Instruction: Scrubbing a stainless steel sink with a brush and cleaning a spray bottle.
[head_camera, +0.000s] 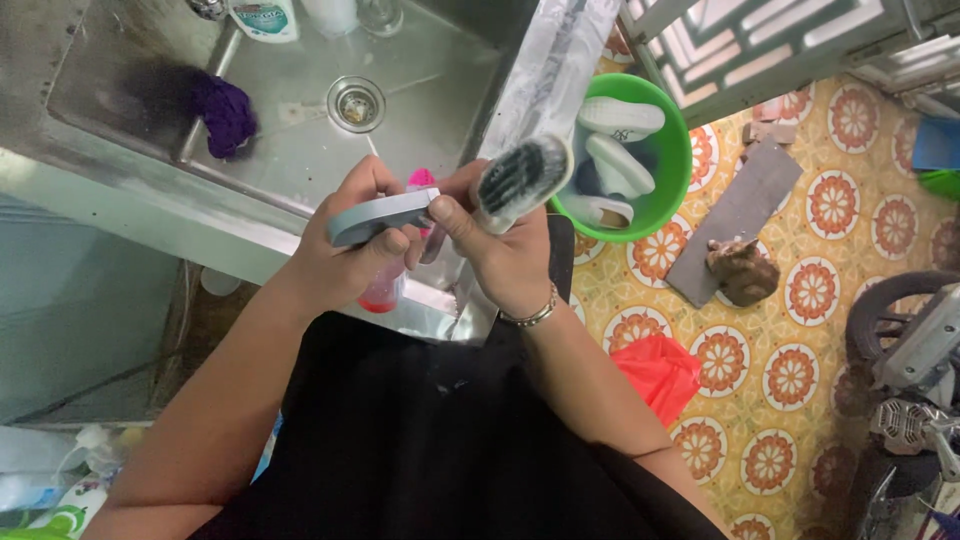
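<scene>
Hands meet over the front rim of the steel sink (300, 150). Left hand (345, 255) has its fingers wrapped around a grey flat piece (385, 215), with a pink bottle (385, 290) partly hidden behind the palm. Right hand (505, 250) pinches a scrub brush (522, 178), dark bristles facing up, just beside the grey piece. Behind them the sink basin lies mostly bare, a purple cloth (225, 115) at its far left. To the right, close under the brush, a green basin (665, 190) holds white shoes (620, 120); beyond it patterned floor tiles (800, 290) stay open, a red bag (660, 370) near the right forearm.
</scene>
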